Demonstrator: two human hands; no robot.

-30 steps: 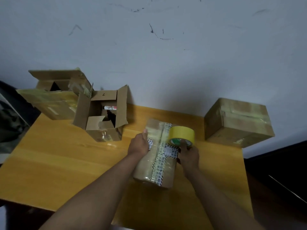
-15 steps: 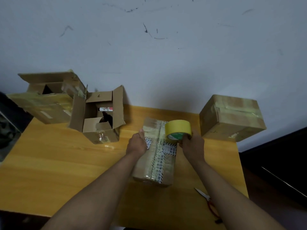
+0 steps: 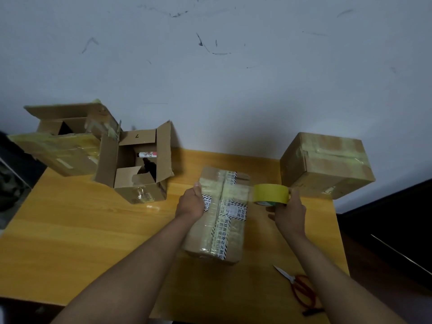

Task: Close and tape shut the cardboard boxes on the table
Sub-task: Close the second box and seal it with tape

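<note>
On the yellow wooden surface (image 3: pixel 70 230) against a scuffed white wall (image 3: pixel 233 90), the left hand (image 3: pixel 190 203) rests flat on the closed middle box (image 3: pixel 218 230), the right hand (image 3: pixel 288 212) grips a yellow tape roll (image 3: pixel 271 193), and an open box (image 3: pixel 138 164) holds a small tube (image 3: pixel 146 154).

A yellow wooden table (image 3: pixel 70 230) stands against a pale wall (image 3: pixel 233 90) with dark scribble marks. The sides of the room are dark.

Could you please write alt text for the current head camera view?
A person's left hand steadies a closed cardboard box while the right hand pulls a yellow tape roll across it; two open boxes sit left.
</note>
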